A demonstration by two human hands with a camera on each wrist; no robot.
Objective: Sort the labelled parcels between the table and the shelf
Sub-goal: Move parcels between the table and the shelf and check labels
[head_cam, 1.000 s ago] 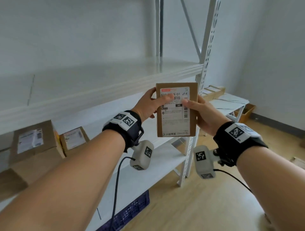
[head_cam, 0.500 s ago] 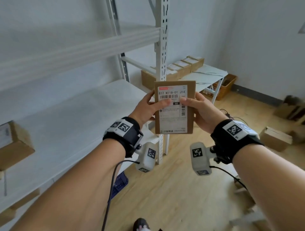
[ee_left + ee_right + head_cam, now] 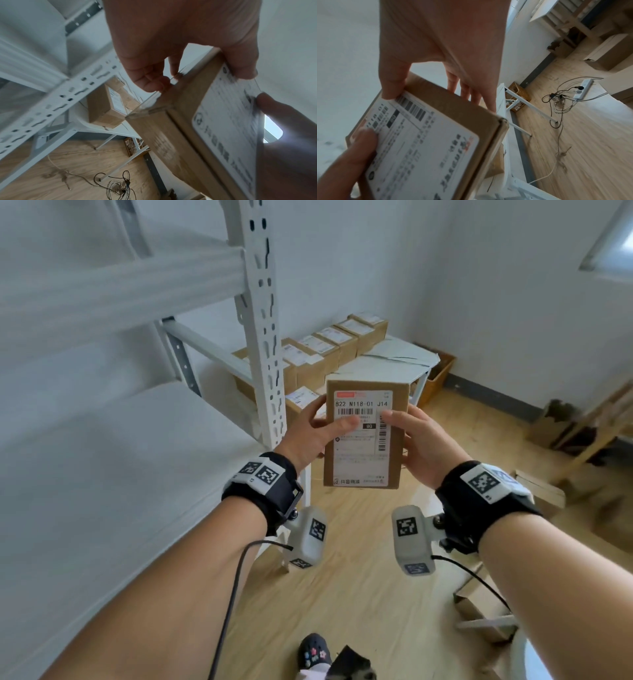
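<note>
The parcel [image 3: 364, 436] is matt brown cardboard under a smooth white paper label [image 3: 359, 440]. The shelf [image 3: 263, 323] is white painted metal with punched slots. The floor [image 3: 359, 594] is pale wood-grain laminate.

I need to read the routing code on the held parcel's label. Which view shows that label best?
The head view: the label faces the camera upright and sharp, reading 822 N118-01 J14, with the left hand and right hand gripping the parcel. The left wrist view shows it edge-on and blurred; the right wrist view shows it slanted and blurred.
</note>
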